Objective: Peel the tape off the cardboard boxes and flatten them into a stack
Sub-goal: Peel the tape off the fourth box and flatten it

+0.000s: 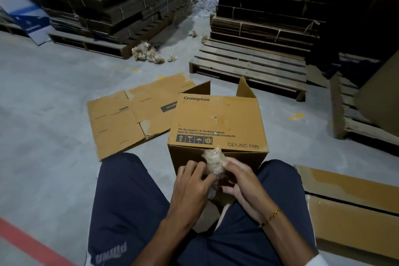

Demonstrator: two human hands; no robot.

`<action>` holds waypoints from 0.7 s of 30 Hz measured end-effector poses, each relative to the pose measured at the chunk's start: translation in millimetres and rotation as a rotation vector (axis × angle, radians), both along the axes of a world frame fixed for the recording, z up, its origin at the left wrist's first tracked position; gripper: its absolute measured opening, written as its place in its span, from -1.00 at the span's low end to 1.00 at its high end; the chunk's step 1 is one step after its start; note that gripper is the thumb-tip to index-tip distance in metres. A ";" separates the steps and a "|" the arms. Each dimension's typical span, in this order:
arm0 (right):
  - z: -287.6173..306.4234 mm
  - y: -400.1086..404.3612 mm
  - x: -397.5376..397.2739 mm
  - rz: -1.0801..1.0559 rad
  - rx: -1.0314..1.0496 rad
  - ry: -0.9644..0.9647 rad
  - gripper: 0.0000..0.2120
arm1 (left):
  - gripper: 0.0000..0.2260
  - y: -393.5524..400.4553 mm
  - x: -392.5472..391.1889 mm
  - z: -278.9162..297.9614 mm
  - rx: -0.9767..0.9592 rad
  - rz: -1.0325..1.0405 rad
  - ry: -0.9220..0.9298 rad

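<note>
A brown cardboard box (217, 121) printed "Crompton" and "CEILING FAN" lies on its side between my knees, its far flaps open. In front of its near edge both hands work a crumpled wad of clear tape (213, 162). My left hand (192, 185) pinches the wad's lower left side with curled fingers. My right hand (239, 179) grips it from the right. A flattened box (131, 114) lies on the floor to the left of the standing one.
More flat cardboard (349, 203) lies at my right. Wooden pallets (250, 67) with bundled cardboard stand ahead, and tall cardboard stacks (116, 0) at back left. Balls of peeled tape (149, 53) litter the grey floor. A red line (28, 242) crosses bottom left.
</note>
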State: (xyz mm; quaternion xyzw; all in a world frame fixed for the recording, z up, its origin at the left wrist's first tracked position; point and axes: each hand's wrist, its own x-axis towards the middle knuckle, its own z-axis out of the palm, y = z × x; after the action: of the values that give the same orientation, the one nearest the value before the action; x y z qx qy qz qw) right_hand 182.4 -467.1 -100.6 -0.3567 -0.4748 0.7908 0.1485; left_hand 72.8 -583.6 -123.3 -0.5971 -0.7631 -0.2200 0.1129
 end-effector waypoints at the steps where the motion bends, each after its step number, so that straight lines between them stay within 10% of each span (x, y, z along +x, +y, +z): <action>1: 0.8 0.1 -1.2 -0.014 -0.034 0.013 -0.73 | -0.72 0.4 1.0 -0.1 -0.001 -0.019 -0.003; 21: -8.2 -4.0 -2.4 -0.144 0.205 0.040 -0.80 | -0.86 -2.0 -3.0 -1.2 0.134 -0.043 -0.365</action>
State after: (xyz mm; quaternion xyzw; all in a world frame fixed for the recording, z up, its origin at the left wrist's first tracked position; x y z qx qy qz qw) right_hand 180.1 -471.1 -108.9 -0.3568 -0.5233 0.7324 0.2499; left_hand 69.8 -585.6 -124.5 -0.5544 -0.7418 -0.3773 0.0073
